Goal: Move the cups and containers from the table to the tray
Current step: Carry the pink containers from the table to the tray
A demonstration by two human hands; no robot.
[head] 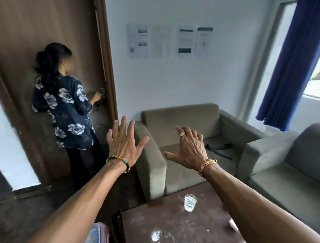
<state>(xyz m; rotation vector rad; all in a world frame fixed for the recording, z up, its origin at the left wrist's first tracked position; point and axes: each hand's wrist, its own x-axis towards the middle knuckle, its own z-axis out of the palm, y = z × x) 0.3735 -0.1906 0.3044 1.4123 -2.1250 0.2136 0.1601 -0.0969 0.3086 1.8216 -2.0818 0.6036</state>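
Container [156, 236], or so I judge the low clear blurred thing, lies on the near part of the bench [208, 230]. It looks thin and light, so I would pinch its rim gently. A pale thing [232, 225] just right of it is mostly hidden under the right forearm. Off the bench's left edge sits a blue-edged clear thing [93, 239]; I cannot tell if it is the tray.

Farther back the glass [190, 202] stands upright, well apart from the container. It will likely be stiff, smooth, slippery and breakable. Whether it holds liquid I cannot tell, so wrap the fingers round its wall at mid-height and keep it level.

The hands are raised high beyond the bench: left hand [124, 145] with fingers spread wide, right hand [188, 149] spread with fingertips slightly bent, both holding nothing.

Behind them stands a sofa [182, 119], and at the door [24, 36] a person [64, 109] faces away.
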